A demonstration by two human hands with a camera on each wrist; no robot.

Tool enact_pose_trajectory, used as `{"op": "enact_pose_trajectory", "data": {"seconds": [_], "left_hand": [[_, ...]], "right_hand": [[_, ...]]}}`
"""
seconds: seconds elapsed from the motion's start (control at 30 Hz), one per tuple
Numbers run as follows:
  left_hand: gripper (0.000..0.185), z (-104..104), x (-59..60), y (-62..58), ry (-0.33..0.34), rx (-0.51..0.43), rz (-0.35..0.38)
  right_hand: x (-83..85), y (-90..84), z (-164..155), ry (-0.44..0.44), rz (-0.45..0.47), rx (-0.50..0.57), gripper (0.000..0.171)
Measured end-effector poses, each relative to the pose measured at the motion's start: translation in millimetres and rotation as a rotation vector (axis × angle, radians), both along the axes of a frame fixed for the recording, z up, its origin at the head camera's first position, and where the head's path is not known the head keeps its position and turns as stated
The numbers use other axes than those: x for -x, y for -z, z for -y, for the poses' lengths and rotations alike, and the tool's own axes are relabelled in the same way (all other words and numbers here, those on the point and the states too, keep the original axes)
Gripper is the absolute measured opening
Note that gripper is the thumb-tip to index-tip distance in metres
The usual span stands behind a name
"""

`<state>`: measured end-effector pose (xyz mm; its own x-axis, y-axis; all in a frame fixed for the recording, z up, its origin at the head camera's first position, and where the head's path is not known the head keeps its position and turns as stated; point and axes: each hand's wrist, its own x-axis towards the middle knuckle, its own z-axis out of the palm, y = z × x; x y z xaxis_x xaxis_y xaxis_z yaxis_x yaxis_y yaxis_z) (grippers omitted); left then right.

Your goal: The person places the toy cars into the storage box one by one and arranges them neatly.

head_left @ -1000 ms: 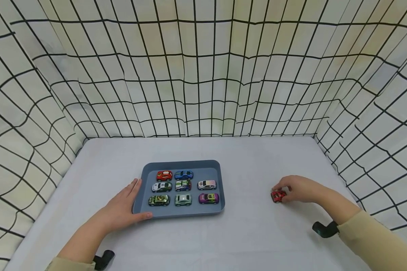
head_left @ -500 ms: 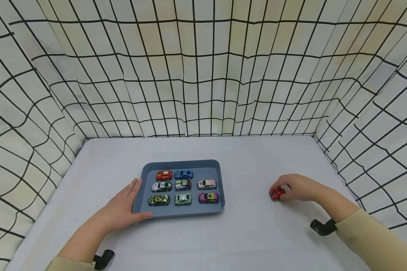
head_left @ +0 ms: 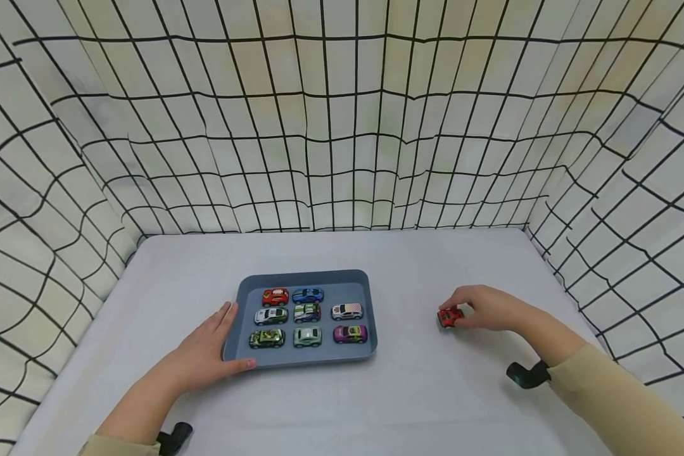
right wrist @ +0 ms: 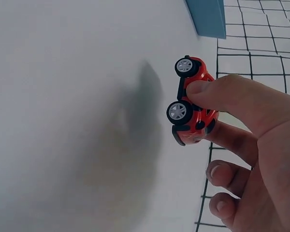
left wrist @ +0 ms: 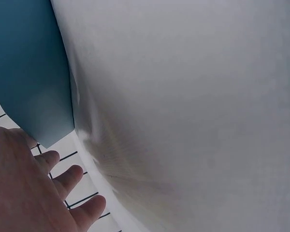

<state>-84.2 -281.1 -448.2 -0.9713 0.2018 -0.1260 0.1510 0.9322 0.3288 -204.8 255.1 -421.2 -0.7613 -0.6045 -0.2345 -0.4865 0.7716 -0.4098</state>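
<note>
Right hand (head_left: 487, 306) pinches red toy car (head_left: 449, 316); left hand (head_left: 208, 350) rests on blue tray (head_left: 302, 357).

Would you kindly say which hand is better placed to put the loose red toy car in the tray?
Right, probably: the right hand pinches the red toy car, while the left hand rests on the tray.

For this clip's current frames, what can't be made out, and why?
- Head view: the designs on the small cars in the tray are too small to read.
- Head view: the right hand covers part of the red car, so its far side is hidden.
- Left wrist view: only the tray's underside and part of the left hand show; the cars are out of sight.
- Right wrist view: the fingers hide the red car's roof.
</note>
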Motion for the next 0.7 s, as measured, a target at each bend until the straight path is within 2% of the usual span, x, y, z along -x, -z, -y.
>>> {"op": "enact_pose_trajectory", "data": {"seconds": [0.3,0.7], "left_hand": [[0.124,1.0,-0.1,1.5,-0.004,0.001,0.000],[0.123,-0.5,-2.0,-1.1,-0.007,-0.009,0.003]], "right_hand": [[12.4,-6.3,37.4,-0.032,-0.030,0.024,0.034],[29.3,-17.9,108.1,-0.094,-0.057,0.040,0.035]]}}
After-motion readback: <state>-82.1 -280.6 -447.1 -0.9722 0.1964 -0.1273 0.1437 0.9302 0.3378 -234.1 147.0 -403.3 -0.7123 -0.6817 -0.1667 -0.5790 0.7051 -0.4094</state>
